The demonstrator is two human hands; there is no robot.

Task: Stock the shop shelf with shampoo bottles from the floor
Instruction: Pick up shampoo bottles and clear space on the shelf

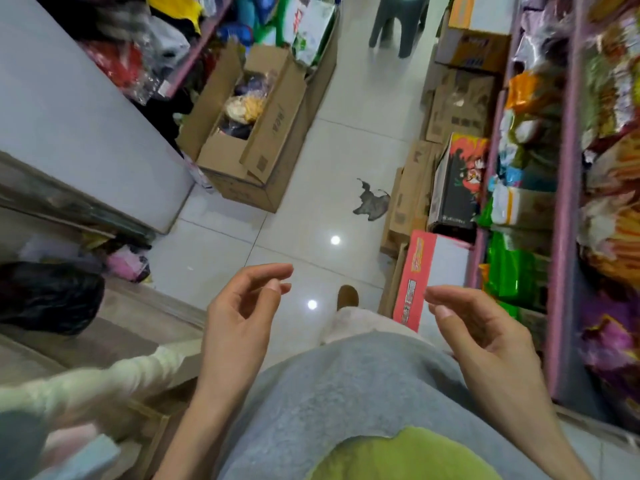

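My left hand (239, 306) and right hand (485, 327) hang loosely curled and hold nothing above the tiled floor (346, 150); I see no shampoo bottles, only the snack shelf (564, 209) to my right.

Grey top (363, 386), brown shoe (348, 296)
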